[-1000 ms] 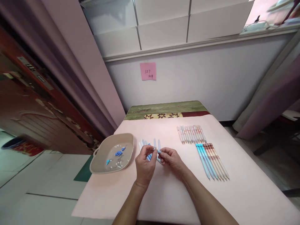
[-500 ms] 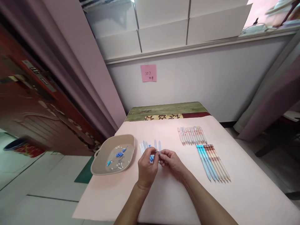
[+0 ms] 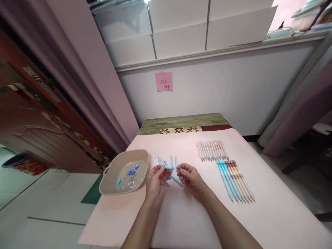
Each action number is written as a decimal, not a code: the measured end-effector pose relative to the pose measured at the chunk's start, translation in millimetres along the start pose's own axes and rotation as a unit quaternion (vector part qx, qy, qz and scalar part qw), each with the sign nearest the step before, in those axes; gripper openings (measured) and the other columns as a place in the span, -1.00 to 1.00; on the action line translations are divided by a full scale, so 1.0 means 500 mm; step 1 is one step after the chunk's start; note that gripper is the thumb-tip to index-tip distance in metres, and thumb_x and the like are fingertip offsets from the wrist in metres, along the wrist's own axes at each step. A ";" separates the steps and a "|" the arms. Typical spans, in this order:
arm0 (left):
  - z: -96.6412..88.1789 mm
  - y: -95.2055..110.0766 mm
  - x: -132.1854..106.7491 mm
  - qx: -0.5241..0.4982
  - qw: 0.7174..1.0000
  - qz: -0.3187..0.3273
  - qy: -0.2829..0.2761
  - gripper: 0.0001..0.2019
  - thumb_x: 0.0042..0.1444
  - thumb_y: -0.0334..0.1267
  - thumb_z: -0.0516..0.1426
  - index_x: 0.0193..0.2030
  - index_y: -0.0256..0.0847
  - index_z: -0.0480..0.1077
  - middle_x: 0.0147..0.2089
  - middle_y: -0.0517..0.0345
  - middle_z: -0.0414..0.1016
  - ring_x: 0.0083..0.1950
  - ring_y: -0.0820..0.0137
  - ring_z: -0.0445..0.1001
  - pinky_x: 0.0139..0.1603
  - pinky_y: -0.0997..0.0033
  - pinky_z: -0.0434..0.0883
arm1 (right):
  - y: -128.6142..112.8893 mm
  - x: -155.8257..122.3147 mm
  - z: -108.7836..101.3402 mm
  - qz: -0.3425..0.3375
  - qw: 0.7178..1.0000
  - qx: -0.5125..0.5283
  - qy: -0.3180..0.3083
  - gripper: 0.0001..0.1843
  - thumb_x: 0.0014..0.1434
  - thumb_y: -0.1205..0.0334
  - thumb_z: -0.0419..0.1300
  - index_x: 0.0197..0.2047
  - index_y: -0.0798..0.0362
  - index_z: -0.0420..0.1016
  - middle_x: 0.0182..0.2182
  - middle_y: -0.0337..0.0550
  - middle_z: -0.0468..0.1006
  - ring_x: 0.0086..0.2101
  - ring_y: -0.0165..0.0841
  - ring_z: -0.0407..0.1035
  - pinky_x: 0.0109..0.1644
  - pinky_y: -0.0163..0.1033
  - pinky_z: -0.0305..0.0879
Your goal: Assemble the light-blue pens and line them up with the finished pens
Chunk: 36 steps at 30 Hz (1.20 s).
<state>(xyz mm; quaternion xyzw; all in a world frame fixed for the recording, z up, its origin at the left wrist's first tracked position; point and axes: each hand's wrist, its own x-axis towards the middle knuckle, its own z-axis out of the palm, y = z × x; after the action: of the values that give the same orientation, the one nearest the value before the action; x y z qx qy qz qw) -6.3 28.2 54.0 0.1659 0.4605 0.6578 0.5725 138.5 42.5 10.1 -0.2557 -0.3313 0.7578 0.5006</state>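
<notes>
My left hand (image 3: 156,180) pinches a short light-blue pen part (image 3: 169,167) that points to the right. A little to its right, my right hand (image 3: 190,177) has thumb and fingertips pressed together. Whatever lies between them is too small to make out. Just beyond the fingers, two pale-blue pen barrels (image 3: 171,160) lie side by side on the pink table cover. Another pale-blue pen piece (image 3: 177,180) rests between my hands. White and blue pen parts (image 3: 159,160) lie behind my left hand, partly hidden by it.
On the left stands a beige basket (image 3: 109,172) with blue clips and small white and clear parts inside. To the right lie a row of clear patterned pens (image 3: 212,150) and, nearer, a row of blue and brown-topped pens (image 3: 236,180). A pink note (image 3: 164,82) is on the wall.
My hands have come apart, the left one moving to the left with the light-blue pen part now visible in it. The pale-blue pen piece between my hands has come into view.
</notes>
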 end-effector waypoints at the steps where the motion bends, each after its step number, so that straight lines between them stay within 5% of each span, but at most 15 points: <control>1: -0.001 -0.003 0.001 -0.009 1.000 -0.017 0.005 -0.81 -0.07 -0.44 0.26 -0.37 -0.26 0.31 -0.49 0.14 0.51 -0.41 0.39 0.55 -0.22 0.34 0.52 | 0.000 0.000 0.000 0.003 1.000 -0.003 -0.003 -0.74 -0.02 0.15 0.38 -0.26 0.07 0.52 -0.50 -0.26 0.47 -0.57 -0.56 0.24 -0.52 -0.46 0.12; 6: -0.001 -0.021 0.000 0.004 1.000 -0.024 -0.011 -0.82 -0.04 -0.42 0.26 -0.34 -0.28 0.31 -0.47 0.12 0.52 -0.41 0.41 0.54 -0.21 0.35 0.51 | -0.003 -0.007 0.010 -0.002 1.000 -0.013 0.010 -0.75 0.02 0.15 0.37 -0.24 0.07 0.52 -0.48 -0.26 0.48 -0.54 -0.55 0.28 -0.48 -0.46 0.17; 11: 0.007 -0.024 -0.009 0.155 0.977 0.142 -0.032 -0.64 -0.05 -0.28 0.30 -0.14 -0.20 0.29 -0.33 0.18 0.53 -0.32 0.43 0.55 -0.21 0.43 0.45 | -0.003 -0.006 0.014 0.027 0.999 -0.010 0.017 -0.69 0.10 0.01 0.28 -0.24 0.10 0.52 -0.42 -0.18 0.52 -0.49 -0.52 0.33 -0.44 -0.44 0.23; 15: 0.017 -0.019 -0.018 0.249 0.942 0.214 -0.063 -0.68 -0.06 -0.26 0.29 -0.17 -0.21 0.34 -0.29 0.14 0.52 -0.24 0.41 0.53 -0.18 0.46 0.43 | 0.003 -0.001 0.008 0.020 0.999 -0.018 0.018 -0.70 0.02 0.05 0.35 -0.29 0.11 0.52 -0.45 -0.20 0.51 -0.52 -0.53 0.31 -0.46 -0.45 0.22; 21: 0.013 -0.041 -0.018 0.199 0.970 0.123 -0.063 -0.72 -0.12 -0.25 0.32 -0.28 -0.26 0.38 -0.39 0.18 0.49 -0.37 0.44 0.50 -0.24 0.39 0.48 | 0.009 0.013 -0.008 -0.089 0.988 -0.072 0.101 -0.74 0.04 0.06 0.31 -0.32 0.08 0.49 -0.50 -0.25 0.48 -0.56 -0.51 0.29 -0.53 -0.42 0.22; 26: 0.010 -0.082 -0.019 0.182 0.977 0.021 -0.109 -0.67 -0.15 -0.23 0.34 -0.23 -0.30 0.44 -0.34 0.10 0.54 -0.35 0.38 0.52 -0.34 0.38 0.50 | 0.005 0.008 -0.009 -0.233 0.928 -0.235 0.174 -0.80 0.08 0.10 0.27 -0.28 0.05 0.51 -0.55 -0.27 0.45 -0.59 -0.45 0.32 -0.54 -0.35 0.30; 33: 0.002 -0.110 -0.001 0.151 0.977 0.053 -0.142 -0.75 -0.10 -0.23 0.32 -0.28 -0.26 0.46 -0.32 0.11 0.58 -0.26 0.36 0.55 -0.20 0.39 0.48 | 0.014 -0.009 -0.007 -0.352 0.826 -0.408 0.163 -0.48 0.10 0.23 0.24 0.14 -0.04 0.24 -0.28 -0.20 0.47 -0.57 -0.51 0.32 -0.49 -0.36 0.35; 36: -0.010 -0.115 0.005 0.163 0.975 0.071 -0.133 -0.77 -0.09 -0.23 0.32 -0.29 -0.25 0.46 -0.34 0.13 0.57 -0.28 0.37 0.54 -0.21 0.41 0.47 | 0.015 -0.010 -0.009 -0.359 0.793 -0.472 0.139 -0.71 0.14 0.24 0.20 -0.03 -0.04 0.40 -0.28 -0.19 0.47 -0.56 -0.50 0.32 -0.43 -0.35 0.33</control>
<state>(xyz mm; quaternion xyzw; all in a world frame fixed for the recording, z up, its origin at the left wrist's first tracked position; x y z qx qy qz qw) 24.0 23.6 4.8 0.3750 0.4684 0.5850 0.5456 139.4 36.9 1.8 -0.4257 -0.6427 0.2293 0.5943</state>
